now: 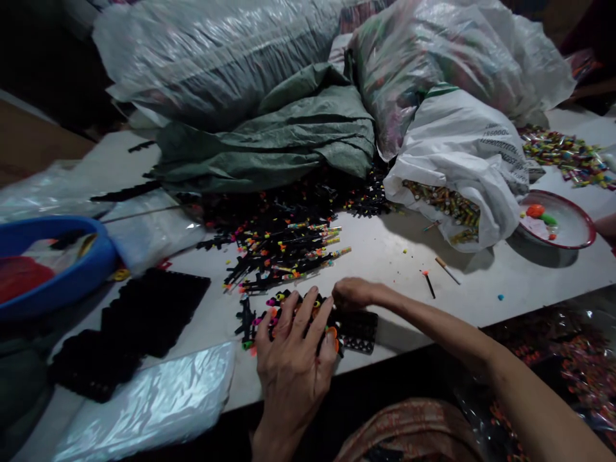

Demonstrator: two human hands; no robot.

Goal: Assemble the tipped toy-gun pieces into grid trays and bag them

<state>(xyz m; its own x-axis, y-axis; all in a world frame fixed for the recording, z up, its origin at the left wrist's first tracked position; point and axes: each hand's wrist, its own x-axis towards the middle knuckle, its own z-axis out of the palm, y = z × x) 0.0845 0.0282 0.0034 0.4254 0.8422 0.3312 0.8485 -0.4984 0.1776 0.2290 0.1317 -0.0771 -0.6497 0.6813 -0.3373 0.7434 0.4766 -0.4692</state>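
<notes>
Nearest camera: brown patterned cloth [409, 427] at 5 o'clock. Left hand [296, 350] at 6: spread flat over black toy-gun pieces [247, 321] with coloured bits. Right hand [353, 294] at 4–5: curled into a fist, cannot tell if gripping anything. Black perforated tray [362, 333] at 5, just below right hand. More pieces [276, 253] heaped near centre, toward 8. Blue basin [81, 277] out at 9.

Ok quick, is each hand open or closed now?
Left hand: open, spread over colourful pieces.
Right hand: curled closed near the black tray; can't tell if it holds anything.
</notes>
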